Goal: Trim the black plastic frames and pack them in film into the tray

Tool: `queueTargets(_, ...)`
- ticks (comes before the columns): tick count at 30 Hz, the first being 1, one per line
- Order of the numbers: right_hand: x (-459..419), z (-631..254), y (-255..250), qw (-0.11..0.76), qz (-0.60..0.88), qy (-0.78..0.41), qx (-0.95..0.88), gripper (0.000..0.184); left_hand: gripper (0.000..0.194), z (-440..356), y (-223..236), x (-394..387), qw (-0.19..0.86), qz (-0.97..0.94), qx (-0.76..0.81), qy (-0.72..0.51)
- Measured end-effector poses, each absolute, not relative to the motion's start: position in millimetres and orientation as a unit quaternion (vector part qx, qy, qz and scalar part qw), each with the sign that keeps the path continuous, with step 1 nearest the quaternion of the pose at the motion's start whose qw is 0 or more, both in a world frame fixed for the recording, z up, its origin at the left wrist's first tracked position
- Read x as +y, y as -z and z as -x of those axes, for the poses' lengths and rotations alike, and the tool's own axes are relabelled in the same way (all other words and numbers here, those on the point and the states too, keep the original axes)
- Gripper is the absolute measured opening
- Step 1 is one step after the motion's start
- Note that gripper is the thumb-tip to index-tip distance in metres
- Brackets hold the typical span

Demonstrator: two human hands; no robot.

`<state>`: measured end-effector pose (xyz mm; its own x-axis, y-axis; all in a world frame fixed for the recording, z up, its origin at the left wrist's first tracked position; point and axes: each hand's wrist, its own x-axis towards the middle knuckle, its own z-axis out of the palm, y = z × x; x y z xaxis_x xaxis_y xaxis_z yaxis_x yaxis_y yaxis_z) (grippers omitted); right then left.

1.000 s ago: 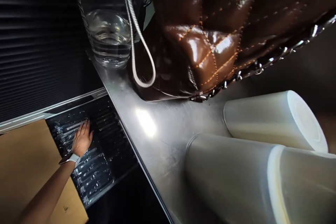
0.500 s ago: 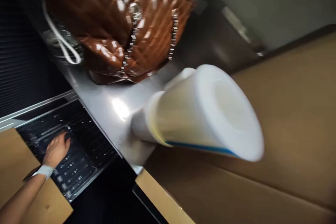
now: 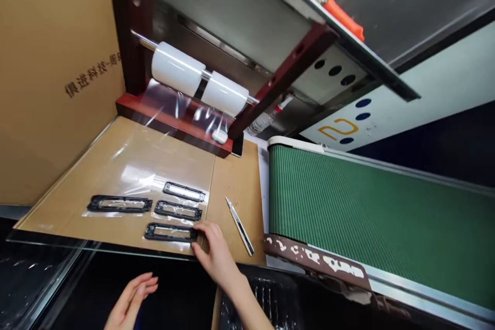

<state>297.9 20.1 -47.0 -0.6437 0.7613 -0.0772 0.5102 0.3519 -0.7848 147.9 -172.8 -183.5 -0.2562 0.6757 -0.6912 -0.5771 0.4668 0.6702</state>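
My right hand has its thumb and fingers at the right end of the nearest black rectangular plastic frame, gripping it at the cardboard's front. Over the dark gap below the table edge, my left hand holds nothing; its fingers are extended. A second black frame and a third black frame lie just behind, with clear film under them. Further left rests another black frame on film. To the right of my right hand lies a utility knife.
A dark red stand carries two rolls of clear film on a metal rod. A green conveyor belt runs along the right. Tall cardboard stands at left. A plastic bottle sits behind the stand. Black trays are below.
The view has swung from a brown quilted bag and the film rolls' end to the work surface. A hand earlier over a black tray is gone from there; both hands now show at the front.
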Motion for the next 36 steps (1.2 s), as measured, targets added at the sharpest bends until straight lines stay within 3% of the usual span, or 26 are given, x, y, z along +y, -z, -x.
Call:
queueTargets(4, 8.9, -309.2, 44.8, 0.131, 0.39, -0.5, -0.762, 0.028, 0.058, -173.9, 132.6, -120.2, 0.593, 0.019, 0.576, -0.563)
queueTargets(9, -40.5, -339.4, 44.1, 0.132, 0.49, -0.619, -0.599, 0.025, 0.053, -184.1, 139.3, -133.7, 0.614, 0.041, 0.556, -0.559)
queueTargets(13, -79.0, -367.1, 58.0, 0.204, 0.515, -0.698, -0.453, 0.026, 0.047, -187.4, 133.7, -150.4, 0.692, 0.062, 0.508, -0.51)
queueTargets(16, -97.0, -385.2, 67.4, 0.249, 0.534, -0.692, -0.418, 0.025, 0.046, -195.5, 122.3, -147.4, 0.691, 0.081, 0.528, -0.486)
queueTargets(24, -131.9, -424.6, 64.2, 0.233, 0.625, -0.575, -0.475, 0.027, 0.067, -230.2, 117.5, -114.7, 0.74, 0.005, 0.562, -0.371)
queueTargets(26, -140.8, -437.5, 62.1, 0.227, 0.639, -0.575, -0.458, 0.038, 0.066, -243.9, 113.0, -106.7, 0.761, 0.0, 0.569, -0.312)
queueTargets(29, -151.3, -458.3, 58.7, 0.233, 0.651, -0.589, -0.419, 0.081, 0.063, -268.3, 108.6, -102.5, 0.771, -0.071, 0.561, -0.292)
queueTargets(30, -153.9, -465.1, 57.5, 0.253, 0.652, -0.587, -0.407, 0.086, 0.064, -276.1, 109.6, -102.8, 0.778, -0.093, 0.557, -0.277)
queueTargets(34, -162.8, -491.9, 56.2, 0.359, 0.671, -0.547, -0.348, 0.042, 0.068, -305.0, 127.1, -101.6, 0.803, -0.132, 0.552, -0.183)
queueTargets(36, -169.6, -509.9, 63.5, 0.377, 0.682, -0.537, -0.322, 0.036, 0.069, -321.8, 136.9, -93.6, 0.806, -0.173, 0.543, -0.158)
